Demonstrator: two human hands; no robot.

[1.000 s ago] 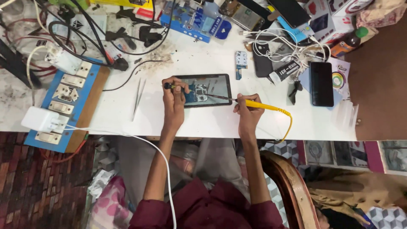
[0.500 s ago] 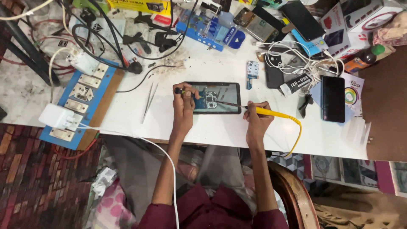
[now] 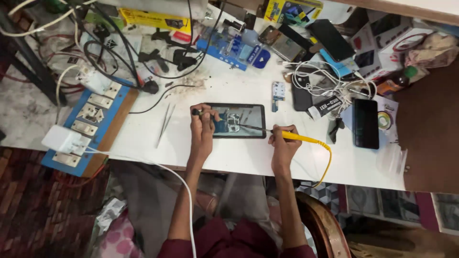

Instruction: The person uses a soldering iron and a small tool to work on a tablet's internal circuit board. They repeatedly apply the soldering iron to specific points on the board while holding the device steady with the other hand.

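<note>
On the bench, largest first:
Bench: white worktop [image 3: 229,157], front edge running just below both wrists; the widest bare strip lies along that edge, under and to either side of the hands.
Switch board: long blue board of white sockets [image 3: 91,122] at the worktop's left end, white adapter [image 3: 62,139] plugged in, its white cable [image 3: 184,200] dropping off the front edge.
Clutter: black cables [image 3: 110,52] and a blue fixture [image 3: 229,48] crowd the far side.
Phones: black slab phone [image 3: 366,123] lies flat near the right edge, well apart from the work.
Work piece: opened dark phone body with blue circuit board showing [image 3: 236,121], flat at bench centre, near the front edge.
Left hand: left hand [image 3: 202,129] closed over the piece's left end, thumb and fingers pinching a small black-headed tool [image 3: 196,112].
Right hand: right hand [image 3: 283,143] curled shut around a yellow-handled soldering iron [image 3: 299,137], tip laid on the board, yellow cord [image 3: 326,165] looping off the front edge.
Tweezers: thin metal tweezers [image 3: 165,124] lie alone, left of the piece.
</note>
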